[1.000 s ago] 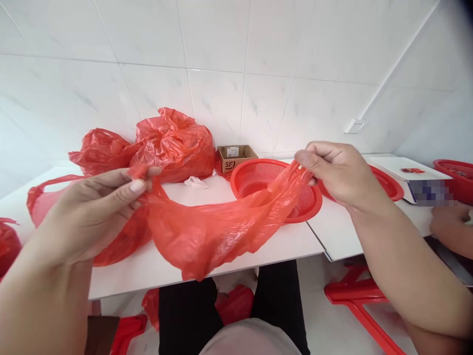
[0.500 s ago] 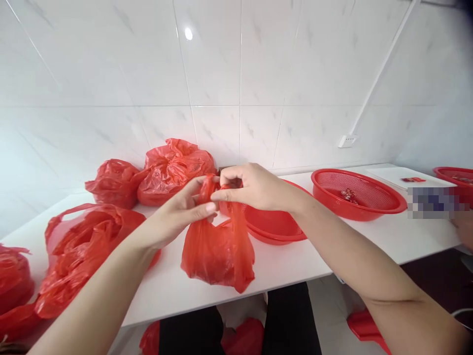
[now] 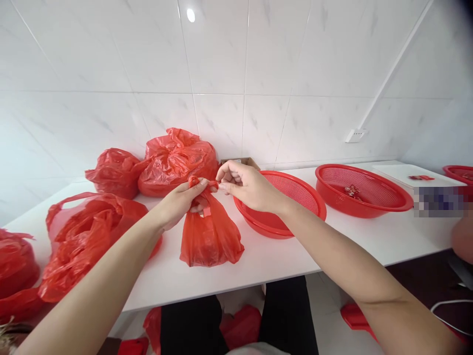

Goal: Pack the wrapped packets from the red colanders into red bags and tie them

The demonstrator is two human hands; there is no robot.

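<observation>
A small red plastic bag (image 3: pixel 211 239) hangs by its gathered handles over the front part of the white table. My left hand (image 3: pixel 184 201) is closed round the handles at the bag's neck. Thumb and forefinger of my right hand (image 3: pixel 248 186) pinch the tip of a twisted handle, stretched sideways from the neck. What the bag contains cannot be made out through the plastic. Just behind my right forearm is a red perforated basket (image 3: pixel 295 190), partly covered by that arm.
Several filled red bags, among them a knotted one (image 3: pixel 177 162), crowd the left of the white table (image 3: pixel 177 281). A second red basket (image 3: pixel 364 190) with small items stands right. Behind is a cardboard box (image 3: pixel 250 162). Another person's arm (image 3: pixel 461 236) shows at the right edge.
The handles have been drawn together into one neck and a twisted end pulled to the right. My right hand has moved slightly away from my left. The view has shifted a little.
</observation>
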